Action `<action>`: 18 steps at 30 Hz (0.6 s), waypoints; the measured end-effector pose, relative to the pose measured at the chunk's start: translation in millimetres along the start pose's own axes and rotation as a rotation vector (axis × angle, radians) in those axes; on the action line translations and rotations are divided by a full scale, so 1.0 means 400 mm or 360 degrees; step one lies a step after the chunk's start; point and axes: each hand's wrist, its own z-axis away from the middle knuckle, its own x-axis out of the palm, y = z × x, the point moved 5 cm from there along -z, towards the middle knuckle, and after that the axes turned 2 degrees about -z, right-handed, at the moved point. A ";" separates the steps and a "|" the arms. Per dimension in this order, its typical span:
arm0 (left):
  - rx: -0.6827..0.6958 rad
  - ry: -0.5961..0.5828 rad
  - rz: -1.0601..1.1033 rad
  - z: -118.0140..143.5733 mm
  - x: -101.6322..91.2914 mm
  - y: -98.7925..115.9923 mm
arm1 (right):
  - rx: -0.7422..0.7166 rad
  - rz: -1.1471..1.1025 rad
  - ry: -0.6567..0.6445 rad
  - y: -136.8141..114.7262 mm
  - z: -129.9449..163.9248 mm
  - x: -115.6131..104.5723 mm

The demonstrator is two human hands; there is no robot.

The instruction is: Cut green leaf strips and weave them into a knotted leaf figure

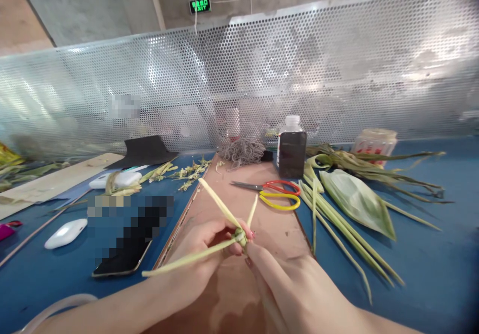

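Note:
Both hands meet over a brown board [239, 199] and pinch a small woven knot of pale green leaf strips [240, 235]. My left hand [202, 256] grips the knot from the left, with one long strip trailing left and down. My right hand [292, 289] pinches it from the right. Two more strip ends stick up and away from the knot toward the far side.
Red and yellow scissors [275, 192] lie on the board beyond the hands. A bundle of green leaf strips [337, 219] and a broad leaf [355, 199] lie to the right. A phone [125, 251], a white case [65, 233], a dark bottle [292, 152] and a jar [376, 144] sit on the blue table.

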 end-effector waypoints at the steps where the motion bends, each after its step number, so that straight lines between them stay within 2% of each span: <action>1: 0.0008 -0.0006 0.0002 -0.001 0.000 0.000 | -0.0014 -0.0003 -0.0035 -0.003 -0.003 -0.005; 10: 0.0035 -0.0069 0.0105 -0.001 0.006 -0.003 | -0.0027 0.0029 -0.0097 -0.002 -0.007 -0.010; 14: -0.0065 -0.0085 0.0160 -0.009 0.001 -0.021 | 0.0013 -0.0102 0.0130 0.014 -0.011 -0.052; 16: -0.0140 -0.0088 0.0326 -0.013 -0.001 -0.030 | -0.0033 -0.0097 0.0294 0.020 -0.015 -0.074; 18: -0.0192 -0.0118 0.0521 -0.016 0.001 -0.035 | -0.0033 -0.0079 0.0366 0.029 -0.018 -0.079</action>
